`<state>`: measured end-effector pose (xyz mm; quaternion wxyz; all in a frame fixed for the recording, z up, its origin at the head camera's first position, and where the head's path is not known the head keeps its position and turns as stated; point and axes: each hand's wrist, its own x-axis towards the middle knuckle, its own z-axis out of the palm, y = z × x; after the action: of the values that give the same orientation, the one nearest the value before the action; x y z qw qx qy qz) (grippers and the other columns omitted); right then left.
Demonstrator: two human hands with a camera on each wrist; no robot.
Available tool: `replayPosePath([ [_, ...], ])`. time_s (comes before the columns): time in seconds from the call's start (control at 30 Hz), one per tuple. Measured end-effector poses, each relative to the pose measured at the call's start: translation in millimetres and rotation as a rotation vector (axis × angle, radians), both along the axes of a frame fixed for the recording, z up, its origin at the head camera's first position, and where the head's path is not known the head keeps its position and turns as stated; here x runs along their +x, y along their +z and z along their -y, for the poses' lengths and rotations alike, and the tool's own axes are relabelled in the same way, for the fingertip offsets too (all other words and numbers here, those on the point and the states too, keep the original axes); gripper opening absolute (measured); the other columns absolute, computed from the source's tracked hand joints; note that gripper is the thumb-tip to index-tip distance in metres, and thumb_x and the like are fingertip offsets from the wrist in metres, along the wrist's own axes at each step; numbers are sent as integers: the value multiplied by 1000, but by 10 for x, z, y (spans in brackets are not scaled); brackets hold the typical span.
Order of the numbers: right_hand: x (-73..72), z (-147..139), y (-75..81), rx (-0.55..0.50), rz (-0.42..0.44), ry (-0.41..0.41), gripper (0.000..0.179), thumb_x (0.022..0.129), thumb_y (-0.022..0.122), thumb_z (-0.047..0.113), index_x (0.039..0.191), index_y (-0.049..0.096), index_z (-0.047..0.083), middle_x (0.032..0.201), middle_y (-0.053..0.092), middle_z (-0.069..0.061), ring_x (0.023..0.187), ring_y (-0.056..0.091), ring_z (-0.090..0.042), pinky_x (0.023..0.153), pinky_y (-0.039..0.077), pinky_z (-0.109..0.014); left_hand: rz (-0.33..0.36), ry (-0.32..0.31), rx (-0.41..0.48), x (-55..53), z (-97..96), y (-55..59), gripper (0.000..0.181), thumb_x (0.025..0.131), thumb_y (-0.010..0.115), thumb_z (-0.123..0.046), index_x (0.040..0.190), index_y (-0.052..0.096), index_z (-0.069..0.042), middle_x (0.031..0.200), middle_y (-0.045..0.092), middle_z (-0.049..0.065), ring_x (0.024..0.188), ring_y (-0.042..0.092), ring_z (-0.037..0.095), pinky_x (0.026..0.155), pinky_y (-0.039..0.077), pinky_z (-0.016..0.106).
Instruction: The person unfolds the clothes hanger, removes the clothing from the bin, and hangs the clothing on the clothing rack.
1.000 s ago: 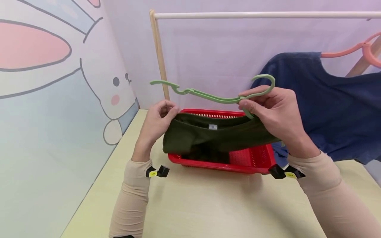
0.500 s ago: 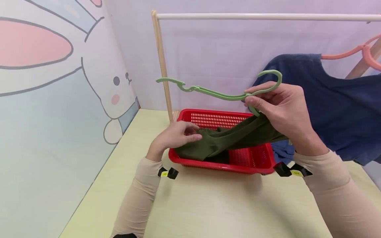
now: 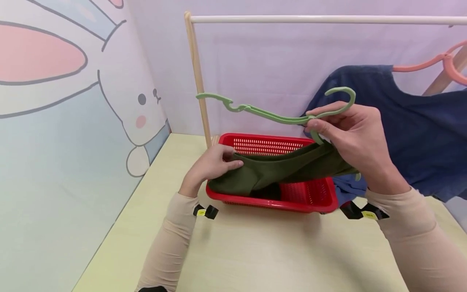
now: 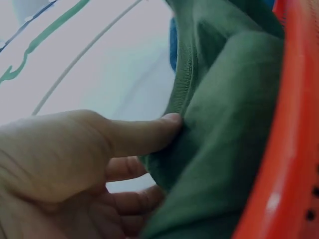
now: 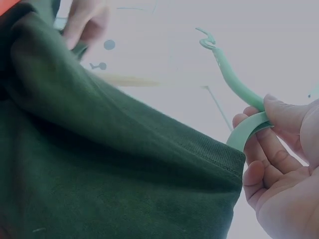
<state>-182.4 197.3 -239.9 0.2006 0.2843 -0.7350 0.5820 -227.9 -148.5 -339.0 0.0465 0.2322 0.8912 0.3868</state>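
My right hand grips a light green clothes hanger near its hook. One hanger arm reaches out to the left in the air; the other goes down into a dark green shirt. In the right wrist view the shirt's ribbed neckline hangs over that lower arm. My left hand pinches the left part of the neckline between thumb and fingers, as the left wrist view shows at the thumb. The shirt droops into a red basket, which hides its lower part.
Behind the basket stands a rack with a white rail and a wooden post. A navy shirt hangs at the right on a coral hanger. A rabbit-print wall borders the pale tabletop on the left.
My left hand let the collar's left side drop, came down and rightward, and now pinches the neckline lower. The right hand has shifted slightly right with the hanger.
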Motion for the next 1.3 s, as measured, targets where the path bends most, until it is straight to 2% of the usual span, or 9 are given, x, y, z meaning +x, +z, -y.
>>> replayPosePath([
  [0.13, -9, -82, -31, 56, 1, -70, 28, 93, 84, -11, 121, 80, -9, 98, 84, -7, 72, 71, -15, 56, 42, -22, -62, 81, 114, 8, 80, 44, 16, 100, 87, -18, 92, 75, -10, 86, 62, 5, 86, 60, 23, 76, 49, 37],
  [0.23, -1, -161, -30, 80, 6, -94, 28, 94, 83, -12, 122, 80, -9, 101, 85, -6, 79, 78, -14, 62, 51, -17, -87, 142, 236, 26, 96, 81, 12, 97, 90, -16, 102, 82, -10, 93, 72, 6, 87, 65, 23, 77, 53, 34],
  [0.33, 5, -259, -30, 58, 4, -61, 29, 94, 81, -14, 122, 78, -12, 104, 85, -6, 84, 81, -13, 73, 59, -17, -91, 183, 351, 43, 94, 115, 18, 94, 93, -15, 108, 84, -8, 95, 79, 7, 85, 71, 23, 75, 57, 31],
  [0.47, -1, -388, -58, -8, 18, 19, 28, 93, 78, -18, 122, 75, -18, 103, 84, -9, 83, 81, -13, 73, 59, -16, -88, 206, 438, 57, 102, 144, 21, 92, 94, -15, 108, 85, -7, 98, 82, 8, 86, 74, 24, 74, 58, 29],
  [0.7, -3, -521, -132, 32, 60, -41, 25, 97, 75, -16, 122, 75, -16, 104, 83, -9, 83, 81, -13, 73, 61, -17, -63, 202, 488, 58, 158, 152, 23, 92, 94, -12, 112, 86, -5, 100, 84, 9, 87, 73, 26, 74, 59, 30],
  [0.93, 20, -605, -201, 274, 90, -186, 21, 101, 79, -2, 122, 81, 0, 98, 83, -1, 75, 77, -9, 64, 57, -18, -46, 200, 510, 72, 147, 159, 25, 93, 92, -10, 116, 86, -4, 102, 85, 12, 87, 74, 26, 74, 60, 29],
  [1.03, 40, -647, -246, 329, 103, -195, 19, 102, 79, 0, 121, 82, 4, 95, 82, 1, 71, 74, -9, 63, 57, -18, -50, 200, 515, 73, 140, 156, 23, 93, 91, -9, 115, 86, -3, 102, 84, 12, 87, 74, 26, 74, 60, 29],
  [1.17, 67, -692, -307, 352, 111, -173, 23, 103, 76, -3, 125, 81, 5, 107, 82, 4, 76, 75, -8, 68, 58, -16, -48, 192, 518, 76, 126, 152, 21, 94, 91, -9, 114, 86, -4, 102, 84, 11, 88, 74, 26, 75, 60, 30],
  [1.3, 88, -716, -371, 339, 117, -197, 25, 104, 75, -3, 127, 80, 4, 121, 81, 5, 84, 76, -5, 74, 57, -13, -57, 174, 520, 69, 94, 139, 21, 93, 92, -10, 113, 86, -5, 102, 84, 9, 88, 75, 26, 76, 61, 30],
])
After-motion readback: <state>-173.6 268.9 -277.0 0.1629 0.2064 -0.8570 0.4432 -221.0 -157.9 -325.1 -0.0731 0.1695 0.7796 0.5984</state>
